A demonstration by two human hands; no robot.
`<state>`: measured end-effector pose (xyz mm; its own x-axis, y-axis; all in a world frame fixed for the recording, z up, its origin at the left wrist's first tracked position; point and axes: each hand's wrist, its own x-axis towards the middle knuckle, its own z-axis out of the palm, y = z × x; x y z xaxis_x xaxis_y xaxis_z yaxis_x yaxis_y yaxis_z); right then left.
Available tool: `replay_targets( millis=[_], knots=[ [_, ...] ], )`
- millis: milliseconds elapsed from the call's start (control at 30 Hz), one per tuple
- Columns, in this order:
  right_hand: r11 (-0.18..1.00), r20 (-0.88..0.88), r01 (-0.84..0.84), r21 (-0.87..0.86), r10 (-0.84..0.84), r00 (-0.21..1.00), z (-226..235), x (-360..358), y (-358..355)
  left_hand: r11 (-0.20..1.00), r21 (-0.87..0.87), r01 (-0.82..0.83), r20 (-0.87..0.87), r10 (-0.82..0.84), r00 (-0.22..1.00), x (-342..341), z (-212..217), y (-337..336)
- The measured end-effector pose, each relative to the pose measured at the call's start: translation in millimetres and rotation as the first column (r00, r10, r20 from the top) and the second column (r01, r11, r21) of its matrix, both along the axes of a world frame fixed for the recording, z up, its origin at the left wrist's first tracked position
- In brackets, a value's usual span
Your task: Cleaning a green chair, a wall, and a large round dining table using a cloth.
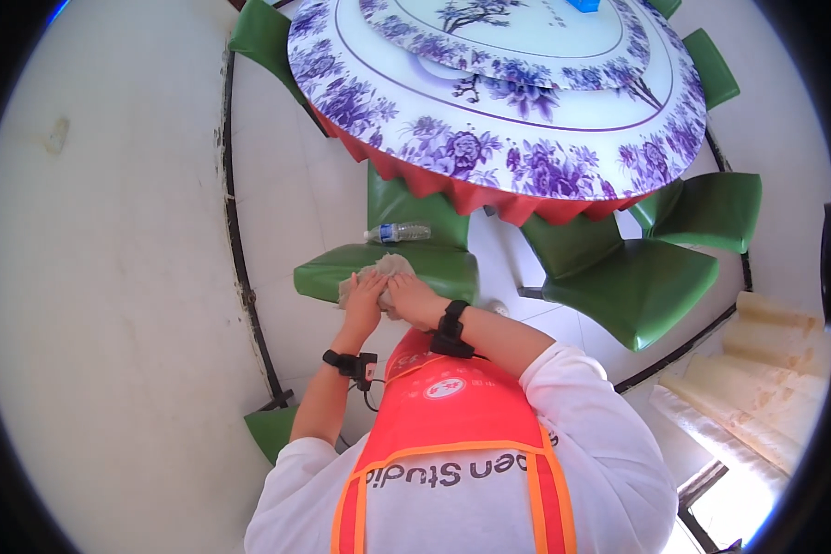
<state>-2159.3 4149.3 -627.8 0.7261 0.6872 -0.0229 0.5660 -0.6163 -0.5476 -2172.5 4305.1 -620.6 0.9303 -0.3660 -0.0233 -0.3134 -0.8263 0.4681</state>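
Note:
A crumpled greyish-beige cloth is bunched over the upper edge of a green chair's backrest. My left hand presses on the cloth's left side, fingers bent into it. From the right, my right hand grips the same cloth, close beside the left. Just beyond them, a clear plastic bottle with a blue label lies on its side on the chair's seat. Parts of the fingers sink into the cloth's folds and are hard to see.
Past the chair stands a round table with purple flowers, a raised turntable and a red pleated skirt. More green chairs surround it. A pale wall runs along the left. Yellowish curtains hang at the right.

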Motion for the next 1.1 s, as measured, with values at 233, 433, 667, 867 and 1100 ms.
replay_targets(
  millis=[233, 433, 667, 867, 1100],
  knots=[
    [0.993, 0.206, 0.113, 0.013, -0.114, 0.972, 8, -24, -88, 1.000, -0.008, -0.008, -0.027, 0.008, 1.000, -20, 7, -90],
    [0.979, 0.404, 0.146, 0.140, -0.191, 0.895, -9, -30, -109, 0.994, 0.080, -0.074, 0.067, 0.069, 0.995, -37, 14, -121],
    [0.965, 0.350, 0.173, 0.195, -0.234, 0.907, -19, -36, -124, 0.990, 0.038, -0.136, 0.043, 0.135, 0.990, -41, 21, -148],
    [0.974, 0.306, 0.184, 0.131, -0.216, 0.927, -9, -41, -125, 0.989, 0.005, -0.151, 0.061, 0.150, 0.987, -43, 20, -147],
    [0.988, 0.278, 0.145, -0.043, -0.128, 0.952, 11, -45, -95, 0.995, -0.064, -0.072, 0.118, 0.080, 0.990, -44, 8, -105]
  ],
)
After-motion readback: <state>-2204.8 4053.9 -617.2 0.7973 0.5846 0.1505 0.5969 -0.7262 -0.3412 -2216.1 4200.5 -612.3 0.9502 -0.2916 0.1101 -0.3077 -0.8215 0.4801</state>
